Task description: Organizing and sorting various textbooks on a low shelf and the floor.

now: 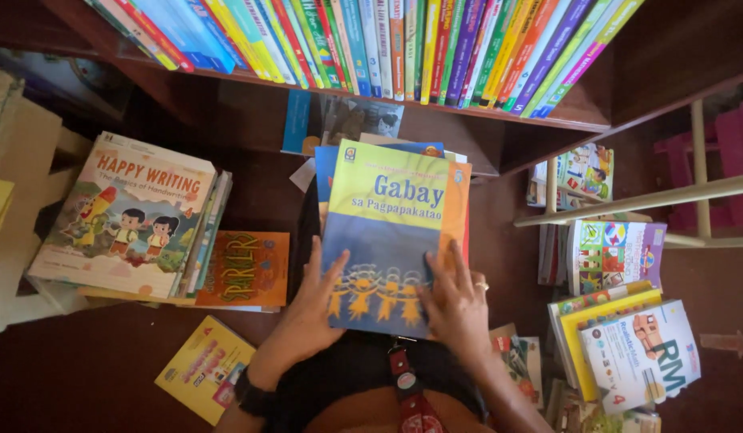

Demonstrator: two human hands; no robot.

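A stack of thin books lies on my lap, topped by a book with a yellow-green and blue cover (387, 232) showing a row of orange paper-doll figures. My left hand (307, 309) lies flat against the lower left edge of that cover, fingers spread. My right hand (458, 305), with a ring on one finger, rests on the lower right corner of the cover and the orange book under it. Neither hand closes around anything. A dark wristband sits on my left wrist.
A wooden shelf (584, 120) packed with upright colourful books runs across the top. To the left lie a tall pile with a cartoon-children cover (123, 216), an orange book (243, 269) and a yellow booklet (203, 369). More book piles (628, 345) and a pale wooden frame (644, 196) stand at right.
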